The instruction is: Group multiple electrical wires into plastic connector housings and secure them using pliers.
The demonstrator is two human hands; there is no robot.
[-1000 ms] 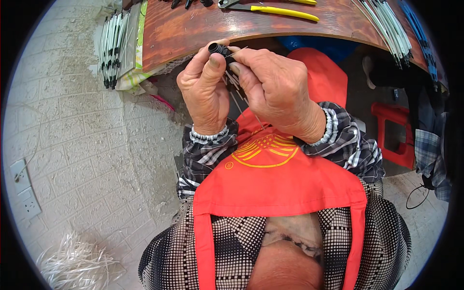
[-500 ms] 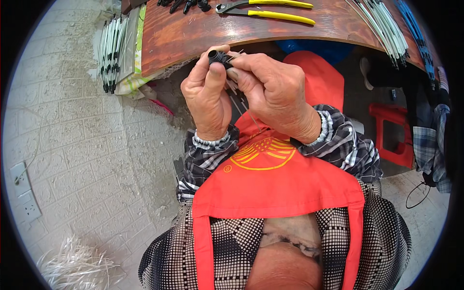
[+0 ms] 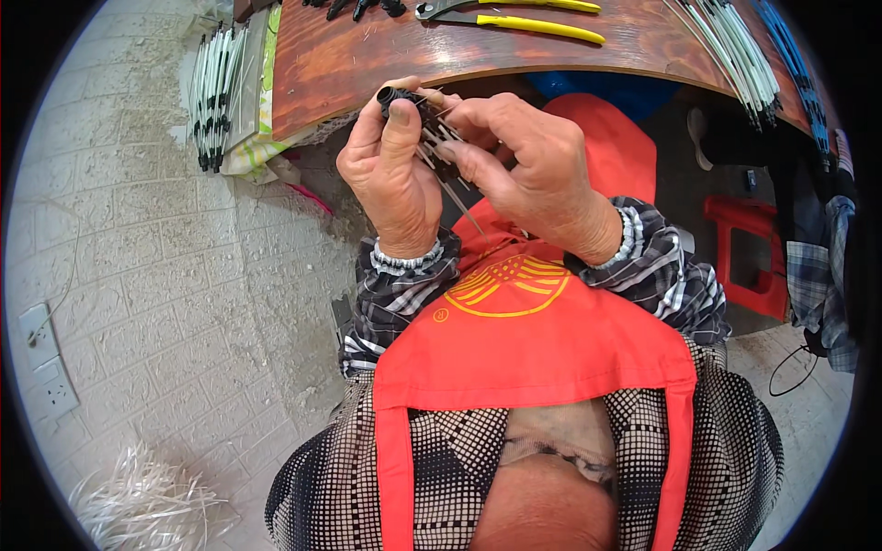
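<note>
My left hand [image 3: 395, 188] is closed around a black round hub [image 3: 397, 94] with a ringed, hollow end, held just off the near edge of the table. Several thin metal ribs [image 3: 469, 209], like those of an umbrella frame, spread from it down toward my lap. To their right is my right hand [image 3: 542, 170], its fingers bent and its thumb pressed against the ribs close to the hub. The palms and curled fingers hide part of the piece. Across the table lie end-cutting pliers [image 3: 542, 28] with yellow handles.
Bundled white and black rods [image 3: 216, 101] lie at the table's left end, more white rods [image 3: 735, 69] and blue rods [image 3: 799, 83] at its right. Black parts [image 3: 367, 9] rest on the wooden table [image 3: 322, 73]. A red stool [image 3: 726, 253] stands at right. White strips [image 3: 152, 500] lie lower left.
The right hand's fingers have opened out a little and slid down from the hub along the ribs. The left hand has shifted slightly left with the hub, and more ribs show.
</note>
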